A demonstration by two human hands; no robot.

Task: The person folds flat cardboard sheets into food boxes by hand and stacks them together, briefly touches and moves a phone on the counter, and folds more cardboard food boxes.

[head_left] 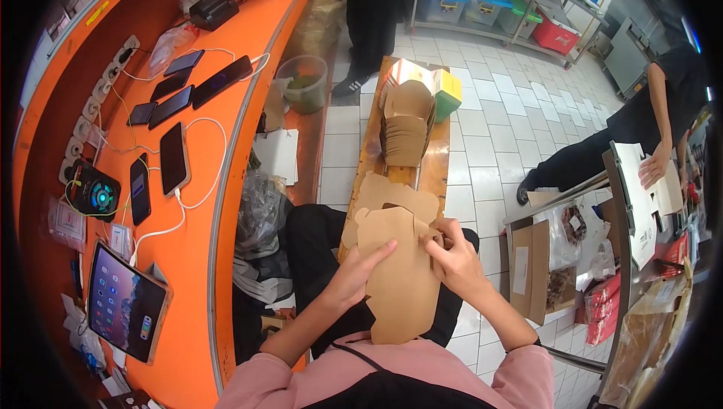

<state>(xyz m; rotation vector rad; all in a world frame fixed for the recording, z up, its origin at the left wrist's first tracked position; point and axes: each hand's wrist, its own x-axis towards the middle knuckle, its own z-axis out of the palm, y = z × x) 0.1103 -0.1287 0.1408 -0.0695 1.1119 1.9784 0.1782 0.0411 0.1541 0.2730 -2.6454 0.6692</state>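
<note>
A flat brown cardboard box blank [399, 281] with cut flaps lies over my lap, its far end above the wooden bench [439, 164]. My left hand [352, 275] grips its left edge, thumb on top and fingers hidden underneath. My right hand [454, 258] is closed on a flap at the right edge, fingers bent in a pinch. Just beyond, another brown cardboard piece [403, 196] shows; I cannot tell whether it joins the held blank. Farther along the bench stands a stack of nested brown cardboard pieces [407, 134].
Left is an orange counter [199, 236] with several phones, cables and a tablet [124, 300]. A yellow-and-green box [447, 93] stands behind the stack. A bucket [303, 85] is near a standing person's legs. Right, another person's hand [654, 166] touches white cardboard above a rack.
</note>
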